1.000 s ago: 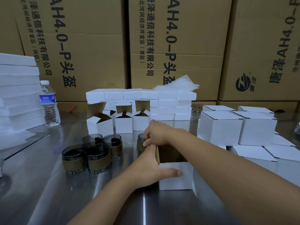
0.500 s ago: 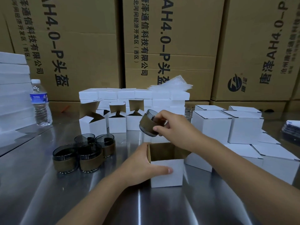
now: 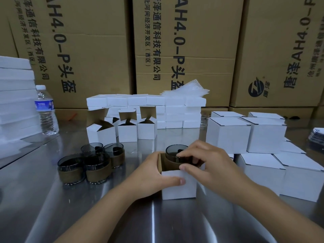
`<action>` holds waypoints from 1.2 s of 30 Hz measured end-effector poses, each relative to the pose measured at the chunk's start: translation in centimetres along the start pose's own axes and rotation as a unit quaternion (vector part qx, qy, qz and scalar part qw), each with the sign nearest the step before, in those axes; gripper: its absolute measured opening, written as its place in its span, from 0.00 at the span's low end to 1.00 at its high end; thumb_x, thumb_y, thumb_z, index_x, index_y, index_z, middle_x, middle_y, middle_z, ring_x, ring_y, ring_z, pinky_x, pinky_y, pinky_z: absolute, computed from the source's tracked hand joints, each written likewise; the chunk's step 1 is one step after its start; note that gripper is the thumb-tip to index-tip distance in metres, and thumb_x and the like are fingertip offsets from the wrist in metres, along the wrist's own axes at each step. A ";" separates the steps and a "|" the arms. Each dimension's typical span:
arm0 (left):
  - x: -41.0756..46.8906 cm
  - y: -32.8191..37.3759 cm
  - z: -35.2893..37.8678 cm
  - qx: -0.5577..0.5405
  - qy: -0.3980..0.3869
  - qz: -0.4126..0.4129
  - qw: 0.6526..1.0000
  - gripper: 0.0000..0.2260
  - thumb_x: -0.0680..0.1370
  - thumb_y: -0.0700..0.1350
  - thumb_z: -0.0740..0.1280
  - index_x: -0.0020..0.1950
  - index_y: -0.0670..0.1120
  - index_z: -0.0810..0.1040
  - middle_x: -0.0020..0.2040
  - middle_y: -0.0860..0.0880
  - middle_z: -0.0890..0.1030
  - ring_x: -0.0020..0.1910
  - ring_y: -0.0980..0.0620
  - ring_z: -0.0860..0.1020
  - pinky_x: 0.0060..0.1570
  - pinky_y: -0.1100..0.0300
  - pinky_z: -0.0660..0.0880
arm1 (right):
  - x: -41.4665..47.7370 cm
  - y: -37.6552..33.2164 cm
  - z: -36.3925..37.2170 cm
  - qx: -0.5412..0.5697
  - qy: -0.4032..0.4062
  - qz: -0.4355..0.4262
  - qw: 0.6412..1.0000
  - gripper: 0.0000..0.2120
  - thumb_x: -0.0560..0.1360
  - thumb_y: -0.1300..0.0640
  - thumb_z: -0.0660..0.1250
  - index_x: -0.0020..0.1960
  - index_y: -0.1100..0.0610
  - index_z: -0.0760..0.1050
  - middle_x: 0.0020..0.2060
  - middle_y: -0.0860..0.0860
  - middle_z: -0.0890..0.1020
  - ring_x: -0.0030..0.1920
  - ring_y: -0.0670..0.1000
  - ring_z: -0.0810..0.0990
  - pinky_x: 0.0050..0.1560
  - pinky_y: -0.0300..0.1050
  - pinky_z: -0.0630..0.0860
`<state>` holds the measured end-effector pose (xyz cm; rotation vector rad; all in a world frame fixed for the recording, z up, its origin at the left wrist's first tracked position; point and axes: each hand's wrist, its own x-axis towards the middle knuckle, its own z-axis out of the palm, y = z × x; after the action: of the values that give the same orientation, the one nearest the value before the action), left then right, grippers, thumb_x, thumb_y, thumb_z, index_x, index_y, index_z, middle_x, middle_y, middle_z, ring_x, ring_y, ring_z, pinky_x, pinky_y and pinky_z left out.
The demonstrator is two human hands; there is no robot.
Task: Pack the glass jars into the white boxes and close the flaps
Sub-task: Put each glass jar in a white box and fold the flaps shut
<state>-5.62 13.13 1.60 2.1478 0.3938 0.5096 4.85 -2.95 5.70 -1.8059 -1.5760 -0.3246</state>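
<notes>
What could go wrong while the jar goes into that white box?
The jar is glass and only partly inside the box; it might snag on the rim and slip from the right hand. The box looks light, so it could tip if the left hand lets go. The other jars nearby might get bumped.

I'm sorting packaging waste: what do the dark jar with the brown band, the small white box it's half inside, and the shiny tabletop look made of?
Dark jar: smoky translucent glass, glossy rim; its brown band looks matte, perhaps leather or cork. Small white box: thin cardboard, white outside, raw brown inside. Shiny tabletop: brushed metal, likely stainless steel, streaky reflections.
</notes>
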 end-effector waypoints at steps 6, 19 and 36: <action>-0.1 0.1 0.2 -0.009 0.010 0.016 1.000 0.32 0.57 0.64 0.76 0.57 0.61 0.71 0.50 0.63 0.78 0.48 0.72 0.76 0.41 0.76 0.70 | -0.4 0.3 0.3 0.000 -0.019 -0.003 1.000 0.05 0.75 0.59 0.68 0.50 0.54 0.81 0.42 0.40 0.76 0.44 0.40 0.74 0.47 0.35 0.70; -0.1 0.0 0.2 -0.004 0.014 0.025 1.000 0.32 0.56 0.63 0.76 0.57 0.62 0.71 0.49 0.65 0.79 0.49 0.70 0.77 0.41 0.76 0.71 | -0.6 1.1 2.2 -0.011 -0.058 0.043 0.997 0.10 0.77 0.52 0.52 0.42 0.43 0.70 0.41 0.36 0.72 0.52 0.37 0.64 0.55 0.31 0.56; 0.7 0.1 -0.7 -0.411 0.130 -0.192 0.881 0.18 0.80 0.58 0.57 0.61 0.49 0.77 0.55 0.47 0.82 0.55 0.46 0.80 0.49 0.51 0.76 | -1.2 0.3 2.6 0.314 0.191 0.265 0.891 0.08 0.80 0.51 0.58 0.56 0.43 0.73 0.54 0.38 0.75 0.56 0.36 0.72 0.54 0.35 0.68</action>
<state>-5.35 13.88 2.22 1.1437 0.6056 0.5983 4.18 -2.15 2.98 -1.4555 -0.7390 0.0894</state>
